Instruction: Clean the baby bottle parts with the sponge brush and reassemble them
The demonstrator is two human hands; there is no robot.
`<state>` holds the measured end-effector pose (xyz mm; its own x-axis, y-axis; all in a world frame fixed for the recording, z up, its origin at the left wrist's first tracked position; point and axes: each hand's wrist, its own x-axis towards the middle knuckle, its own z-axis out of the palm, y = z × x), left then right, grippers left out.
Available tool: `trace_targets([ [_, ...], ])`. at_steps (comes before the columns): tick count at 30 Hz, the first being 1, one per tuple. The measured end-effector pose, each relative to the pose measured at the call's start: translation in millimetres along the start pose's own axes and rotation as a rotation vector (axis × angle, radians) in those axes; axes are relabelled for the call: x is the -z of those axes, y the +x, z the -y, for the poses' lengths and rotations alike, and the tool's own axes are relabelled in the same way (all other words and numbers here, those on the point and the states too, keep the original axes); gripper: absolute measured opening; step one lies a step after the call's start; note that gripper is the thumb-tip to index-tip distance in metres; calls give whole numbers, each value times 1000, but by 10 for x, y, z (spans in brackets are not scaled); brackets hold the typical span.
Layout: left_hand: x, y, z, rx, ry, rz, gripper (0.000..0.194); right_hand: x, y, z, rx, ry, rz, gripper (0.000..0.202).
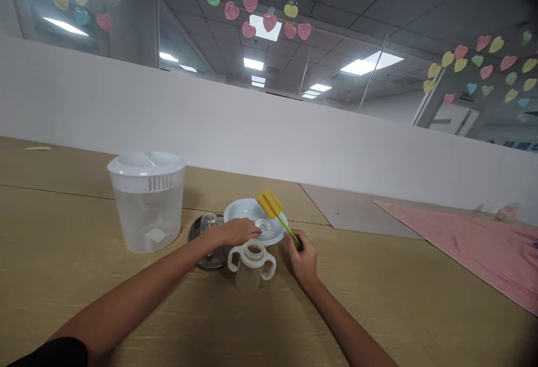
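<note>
My right hand (303,258) is closed around the green handle of a bottle brush (271,204), its yellow sponge head pointing up and left over a white bowl (235,210). My left hand (242,231) reaches over the bowl's near-left side, fingers bent together beside a white ring (263,226). A thin line runs between the fingers of both hands; what the left fingers grip is too small to make out. Just in front of the left hand stands an uncapped baby bottle (250,272) with two white handles. The left forearm partly hides a round metal tray (194,232).
A clear dome-shaped piece (208,222) rests on the tray. To the left stands a translucent lidded bucket (147,215). Pink cloth (474,244) covers the table's right side. Behind the table (168,311) runs a white wall (252,131) below glass.
</note>
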<state>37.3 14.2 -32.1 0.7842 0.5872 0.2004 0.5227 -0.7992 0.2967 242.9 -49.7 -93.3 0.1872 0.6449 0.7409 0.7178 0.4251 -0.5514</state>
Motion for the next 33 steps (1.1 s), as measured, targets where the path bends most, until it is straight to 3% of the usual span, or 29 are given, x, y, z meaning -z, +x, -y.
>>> trace_targets([
  [3,-11,-1,23,-134,50,90,22,3,2,10,2,-11,-4,25],
  [8,9,-4,-2,-207,90,124,27,2,1,13,6,-7,-2,25],
  [22,132,-77,-200,47,70,89,32,-9,-9,3,71,-3,14,22],
  [33,69,-5,-134,11,117,86,31,-10,-10,6,82,-1,24,20],
])
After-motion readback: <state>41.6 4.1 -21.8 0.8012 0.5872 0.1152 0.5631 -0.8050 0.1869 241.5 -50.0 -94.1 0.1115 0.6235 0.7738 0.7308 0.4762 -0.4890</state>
